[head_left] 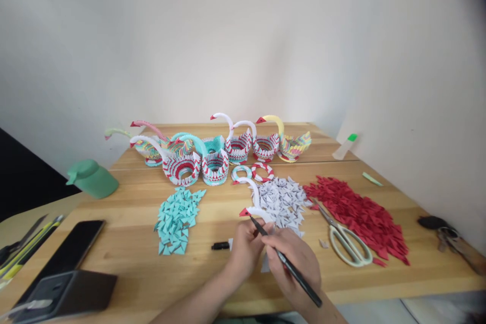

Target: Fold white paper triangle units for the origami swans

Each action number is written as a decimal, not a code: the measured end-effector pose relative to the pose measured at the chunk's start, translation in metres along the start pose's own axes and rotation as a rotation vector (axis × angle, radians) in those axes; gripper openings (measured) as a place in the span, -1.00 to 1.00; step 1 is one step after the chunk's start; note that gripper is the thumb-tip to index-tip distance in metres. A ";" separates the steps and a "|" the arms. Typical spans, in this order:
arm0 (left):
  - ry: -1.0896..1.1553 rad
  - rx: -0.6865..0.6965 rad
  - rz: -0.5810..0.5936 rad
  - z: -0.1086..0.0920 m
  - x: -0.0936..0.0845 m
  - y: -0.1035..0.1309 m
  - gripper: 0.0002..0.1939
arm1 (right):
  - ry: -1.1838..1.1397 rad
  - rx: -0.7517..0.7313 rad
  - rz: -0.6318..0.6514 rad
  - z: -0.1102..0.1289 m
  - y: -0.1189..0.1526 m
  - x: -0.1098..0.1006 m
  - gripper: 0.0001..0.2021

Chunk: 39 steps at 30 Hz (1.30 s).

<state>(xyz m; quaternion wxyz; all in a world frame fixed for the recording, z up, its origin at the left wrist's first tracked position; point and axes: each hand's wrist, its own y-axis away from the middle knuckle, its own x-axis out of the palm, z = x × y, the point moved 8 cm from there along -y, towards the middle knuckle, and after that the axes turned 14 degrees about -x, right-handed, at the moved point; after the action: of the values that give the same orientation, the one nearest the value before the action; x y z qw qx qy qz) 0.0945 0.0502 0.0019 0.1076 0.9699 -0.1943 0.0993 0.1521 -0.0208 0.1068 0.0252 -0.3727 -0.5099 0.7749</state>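
My left hand pinches a white paper swan neck with a red head near the table's front middle. In my right hand is a black pen, its tip touching or very close to the red head. Part of the white neck is hidden behind my fingers. A black pen cap lies left of my left hand. Just behind my hands are a pile of white folded paper pieces and another white neck.
Several finished paper swans and two paper rings stand behind. Teal pieces lie left; red pieces, scissors and keys lie right. A phone, dark box and green container are far left.
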 end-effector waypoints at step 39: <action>-0.030 0.036 0.022 -0.010 0.004 0.003 -0.69 | -0.070 -0.014 -0.037 -0.007 0.003 0.002 -0.79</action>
<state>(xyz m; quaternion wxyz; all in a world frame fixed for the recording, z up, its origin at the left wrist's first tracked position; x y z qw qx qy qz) 0.0954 0.0485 0.0127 0.0859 0.9710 -0.2046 0.0893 0.1560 -0.0166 0.1018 0.0190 -0.3360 -0.5225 0.7834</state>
